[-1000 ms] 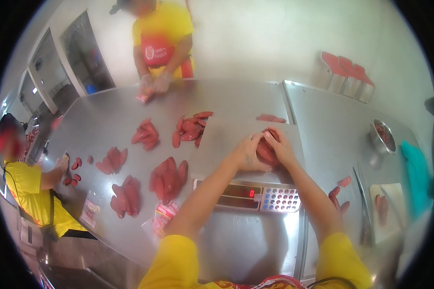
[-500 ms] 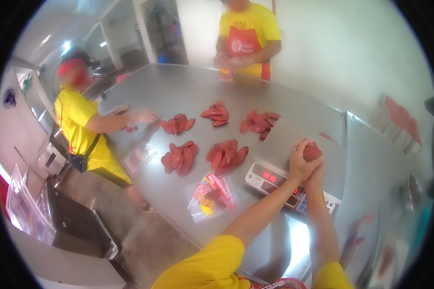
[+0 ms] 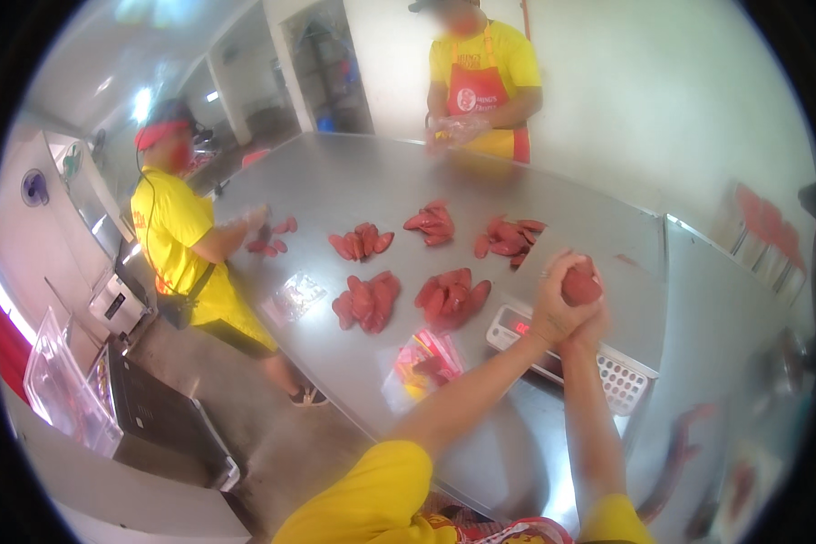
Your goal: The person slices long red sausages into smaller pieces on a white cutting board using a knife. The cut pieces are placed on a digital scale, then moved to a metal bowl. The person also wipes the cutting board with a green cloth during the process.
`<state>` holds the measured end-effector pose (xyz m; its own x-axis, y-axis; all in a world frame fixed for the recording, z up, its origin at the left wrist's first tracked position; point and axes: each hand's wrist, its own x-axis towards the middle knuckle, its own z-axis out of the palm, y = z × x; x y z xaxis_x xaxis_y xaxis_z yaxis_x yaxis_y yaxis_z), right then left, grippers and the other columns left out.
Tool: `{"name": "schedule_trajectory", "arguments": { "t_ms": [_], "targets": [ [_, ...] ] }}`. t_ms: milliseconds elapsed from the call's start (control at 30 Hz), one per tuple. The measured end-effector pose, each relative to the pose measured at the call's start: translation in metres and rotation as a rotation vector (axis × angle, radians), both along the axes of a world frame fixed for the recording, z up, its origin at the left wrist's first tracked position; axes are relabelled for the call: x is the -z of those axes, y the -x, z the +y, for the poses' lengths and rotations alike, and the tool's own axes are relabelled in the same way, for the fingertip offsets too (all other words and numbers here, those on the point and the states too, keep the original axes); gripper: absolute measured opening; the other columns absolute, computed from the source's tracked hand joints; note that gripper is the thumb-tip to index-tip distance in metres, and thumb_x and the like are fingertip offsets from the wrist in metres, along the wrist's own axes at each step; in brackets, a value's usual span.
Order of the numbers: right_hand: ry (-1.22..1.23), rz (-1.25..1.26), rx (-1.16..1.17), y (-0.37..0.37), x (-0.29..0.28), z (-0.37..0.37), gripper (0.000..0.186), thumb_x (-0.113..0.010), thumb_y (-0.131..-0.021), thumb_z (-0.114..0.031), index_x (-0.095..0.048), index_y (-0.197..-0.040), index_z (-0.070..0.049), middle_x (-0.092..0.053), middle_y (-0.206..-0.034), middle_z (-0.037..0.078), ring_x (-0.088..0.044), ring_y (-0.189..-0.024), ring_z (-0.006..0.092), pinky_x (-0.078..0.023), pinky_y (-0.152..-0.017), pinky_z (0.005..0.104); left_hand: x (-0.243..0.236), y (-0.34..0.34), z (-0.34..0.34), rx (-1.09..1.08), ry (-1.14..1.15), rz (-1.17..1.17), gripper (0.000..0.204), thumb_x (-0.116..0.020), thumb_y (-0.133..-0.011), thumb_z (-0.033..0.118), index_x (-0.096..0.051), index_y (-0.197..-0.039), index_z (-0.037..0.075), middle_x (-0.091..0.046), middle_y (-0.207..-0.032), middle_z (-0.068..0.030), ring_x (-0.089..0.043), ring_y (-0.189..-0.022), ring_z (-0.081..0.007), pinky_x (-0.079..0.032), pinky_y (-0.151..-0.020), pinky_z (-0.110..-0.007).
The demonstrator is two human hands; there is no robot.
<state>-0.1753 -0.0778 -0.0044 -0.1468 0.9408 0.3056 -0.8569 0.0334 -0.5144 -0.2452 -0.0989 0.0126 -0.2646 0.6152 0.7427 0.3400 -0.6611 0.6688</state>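
Note:
My left hand (image 3: 553, 306) and right hand (image 3: 589, 330) are cupped together, closed around a bunch of red sausages (image 3: 581, 285). Most of the bunch is hidden by my fingers. Both hands are above the steel plate of a white digital scale (image 3: 624, 388), whose lit red display my left forearm partly covers. Left of the scale, several piles of red sausages lie on the steel table (image 3: 335, 172). The nearest pile (image 3: 451, 299) sits beside the scale, and another pile (image 3: 510, 239) lies against the plate's far corner.
Pink and yellow printed plastic packaging (image 3: 428, 355) lies near my left forearm. A clear packet (image 3: 299, 294) rests toward the left table edge. One co-worker (image 3: 177, 218) handles sausages at the left; another (image 3: 480, 91) stands across the table. Red-topped containers (image 3: 763, 222) stand at the right.
The whole view has shifted, so the table appears farther right and lower. My hands keep their grip on the sausages. The left co-worker's outstretched hand has drawn back. The scale's display reads differently.

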Motion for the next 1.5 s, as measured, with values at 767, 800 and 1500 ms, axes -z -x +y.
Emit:
{"name": "schedule_trajectory", "arguments": {
  "t_ms": [767, 800, 1500],
  "targets": [
    [0.006, -0.575, 0.226, 0.588, 0.116, 0.293, 0.037, -0.051, -0.095, -0.025, -0.051, -0.123, -0.001, -0.057, -0.115, 0.015, -0.055, -0.106, 0.0288, -0.042, -0.095, 0.0362, 0.112, 0.618, 0.294, 0.632, 0.554, -0.439, 0.058, -0.039, -0.099, 0.051, -0.047, -0.130, 0.003, -0.054, -0.124, -0.0118, -0.051, -0.112, -0.0208, -0.040, -0.098, -0.034],
    [-0.143, -0.847, 0.292, 0.589, 0.132, 0.304, 0.038, -0.048, -0.096, -0.027, -0.050, -0.124, -0.001, -0.056, -0.117, 0.018, -0.055, -0.108, 0.0323, -0.041, -0.097, 0.0394, 0.126, 0.631, 0.305, 0.434, 0.668, -0.176, 0.062, -0.036, -0.099, 0.054, -0.046, -0.132, 0.003, -0.052, -0.128, -0.0138, -0.050, -0.115, -0.0231, -0.038, -0.100, -0.036],
    [-0.464, -1.517, 0.444, 0.138, -0.044, -0.076, 0.042, -0.056, -0.092, -0.023, -0.047, -0.125, 0.002, -0.055, -0.116, 0.023, -0.056, -0.104, 0.0405, -0.047, -0.087, 0.0457, -0.038, 0.416, 0.215, 0.233, 0.270, 0.380, 0.058, -0.040, -0.101, 0.044, -0.043, -0.139, 0.001, -0.046, -0.140, -0.0160, -0.041, -0.131, -0.0253, -0.027, -0.110, -0.034]
  ]
}}
